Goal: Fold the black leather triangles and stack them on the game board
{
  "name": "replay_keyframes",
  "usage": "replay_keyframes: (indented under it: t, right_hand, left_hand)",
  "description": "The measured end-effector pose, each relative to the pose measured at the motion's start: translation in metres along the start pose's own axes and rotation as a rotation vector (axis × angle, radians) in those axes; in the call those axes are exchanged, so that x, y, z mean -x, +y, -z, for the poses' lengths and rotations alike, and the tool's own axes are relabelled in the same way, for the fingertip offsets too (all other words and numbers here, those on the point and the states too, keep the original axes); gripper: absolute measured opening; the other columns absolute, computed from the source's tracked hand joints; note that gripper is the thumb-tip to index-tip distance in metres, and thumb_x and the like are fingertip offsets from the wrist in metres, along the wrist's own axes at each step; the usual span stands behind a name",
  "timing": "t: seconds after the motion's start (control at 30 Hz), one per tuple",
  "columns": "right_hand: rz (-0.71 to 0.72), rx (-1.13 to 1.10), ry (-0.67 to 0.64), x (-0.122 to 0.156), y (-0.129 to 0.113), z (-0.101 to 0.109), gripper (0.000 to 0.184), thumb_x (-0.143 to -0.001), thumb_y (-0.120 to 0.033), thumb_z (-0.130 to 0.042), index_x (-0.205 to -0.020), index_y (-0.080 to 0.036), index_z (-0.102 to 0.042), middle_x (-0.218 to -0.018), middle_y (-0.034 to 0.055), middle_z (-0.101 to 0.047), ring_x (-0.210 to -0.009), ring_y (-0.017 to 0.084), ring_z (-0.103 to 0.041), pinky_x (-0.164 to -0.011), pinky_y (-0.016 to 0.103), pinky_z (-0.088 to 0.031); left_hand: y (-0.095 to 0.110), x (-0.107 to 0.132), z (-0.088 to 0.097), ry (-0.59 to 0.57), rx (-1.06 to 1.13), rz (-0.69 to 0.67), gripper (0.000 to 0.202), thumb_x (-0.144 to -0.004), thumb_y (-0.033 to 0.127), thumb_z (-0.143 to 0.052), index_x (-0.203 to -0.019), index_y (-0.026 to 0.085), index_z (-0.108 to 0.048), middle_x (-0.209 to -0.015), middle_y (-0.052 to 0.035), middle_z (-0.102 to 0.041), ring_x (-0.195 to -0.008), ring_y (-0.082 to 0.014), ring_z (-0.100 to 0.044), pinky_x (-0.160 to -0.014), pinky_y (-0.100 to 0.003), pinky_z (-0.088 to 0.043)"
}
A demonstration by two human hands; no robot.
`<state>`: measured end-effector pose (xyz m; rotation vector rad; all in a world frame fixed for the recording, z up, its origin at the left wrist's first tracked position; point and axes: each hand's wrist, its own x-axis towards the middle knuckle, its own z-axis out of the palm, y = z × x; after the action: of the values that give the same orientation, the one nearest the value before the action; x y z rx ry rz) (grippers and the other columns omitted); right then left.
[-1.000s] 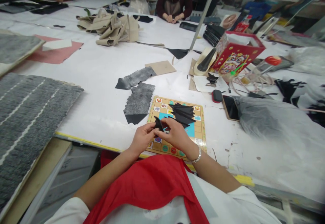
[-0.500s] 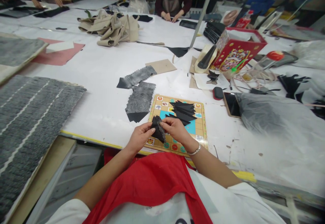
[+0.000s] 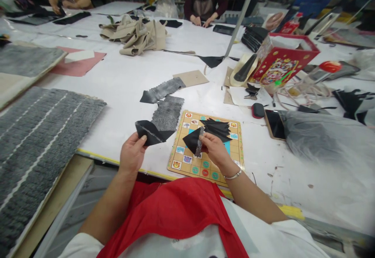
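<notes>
My left hand [image 3: 133, 150] is closed on a black triangular fabric piece [image 3: 150, 132] with a pale line along it, raised in front of the grey pieces. Between the thumb and fingers of my right hand [image 3: 212, 146] is a second black triangular piece [image 3: 191, 141] with a speckled grey edge. It hangs above a printed game board [image 3: 175, 154] showing animal pictures. On the board lies a fanned pile of black pointed pieces [image 3: 216, 127], partly behind my right hand. Grey pieces with zigzag edges [image 3: 168, 111] lie overlapping to the board's left.
Thick grey striped material [image 3: 43, 133] covers the left side. A phone [image 3: 274, 123], a clear plastic bag [image 3: 310, 137] and a red box [image 3: 284, 59] stand or lie to the right. Beige strips [image 3: 137, 35] are heaped farther back; two people work across the table.
My hands, together before over the board, have come apart. The left has moved left with one black piece; the right holds another, raised slightly. The whole view has shifted a little.
</notes>
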<state>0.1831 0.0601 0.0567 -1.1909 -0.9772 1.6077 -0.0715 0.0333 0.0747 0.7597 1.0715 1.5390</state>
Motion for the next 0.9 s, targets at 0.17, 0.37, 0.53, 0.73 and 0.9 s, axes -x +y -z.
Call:
replay_keyframes:
  t: [0.17,0.37,0.53,0.73,0.9]
  right_hand:
    - [-0.206,0.064,-0.336,0.003,0.004,-0.004,0.037,-0.07,-0.049,-0.068,-0.068,-0.017,-0.05,-0.057,-0.0071,-0.048,-0.048,0.005,-0.044,-0.05,0.018,-0.038]
    - [-0.236,0.632,-0.4,-0.01,0.017,-0.007,0.036,-0.074,-0.05,-0.062,-0.064,-0.018,-0.05,-0.046,-0.0068,-0.044,-0.039,0.007,-0.04,-0.04,0.019,-0.029]
    - [-0.127,0.974,-0.395,-0.025,0.016,-0.011,0.031,-0.078,-0.042,-0.059,-0.063,-0.015,-0.057,-0.049,-0.0032,-0.052,-0.043,0.008,-0.044,-0.042,0.02,-0.029]
    - [-0.106,1.065,-0.469,-0.034,0.014,-0.011,0.029,-0.076,-0.039,-0.061,-0.064,-0.013,-0.061,-0.052,-0.002,-0.054,-0.047,0.008,-0.044,-0.045,0.02,-0.03]
    - [-0.23,0.752,-0.508,-0.021,0.006,0.002,0.031,-0.082,-0.045,-0.054,-0.085,-0.015,-0.062,-0.068,-0.0001,-0.062,-0.057,0.01,-0.053,-0.052,0.019,-0.039]
  left_hand:
    - [0.016,-0.016,0.059,-0.145,-0.388,0.241,0.05,-0.066,0.038,-0.074,-0.109,0.016,-0.062,-0.081,-0.004,-0.067,-0.077,-0.0209,-0.064,-0.072,-0.038,-0.054]
    - [-0.007,-0.031,0.101,0.164,-1.511,-0.263,0.053,-0.074,0.035,-0.065,-0.12,0.01,-0.057,-0.103,-0.0163,-0.064,-0.098,-0.0321,-0.058,-0.087,-0.048,-0.045]
    - [-0.03,0.002,0.06,-0.106,-1.563,-1.018,0.032,-0.084,0.018,-0.055,-0.116,0.016,-0.059,-0.116,-0.0127,-0.062,-0.113,-0.0283,-0.051,-0.097,-0.045,-0.039]
    - [-0.077,0.036,0.0,-0.699,-1.475,-1.033,0.026,-0.088,0.023,-0.051,-0.111,0.017,-0.061,-0.111,-0.0078,-0.066,-0.106,-0.0218,-0.055,-0.094,-0.038,-0.04]
    - [-0.092,0.038,-0.008,-0.643,-1.508,-1.06,0.026,-0.088,0.027,-0.052,-0.108,0.015,-0.062,-0.106,-0.0082,-0.066,-0.1,-0.0224,-0.057,-0.091,-0.039,-0.039]
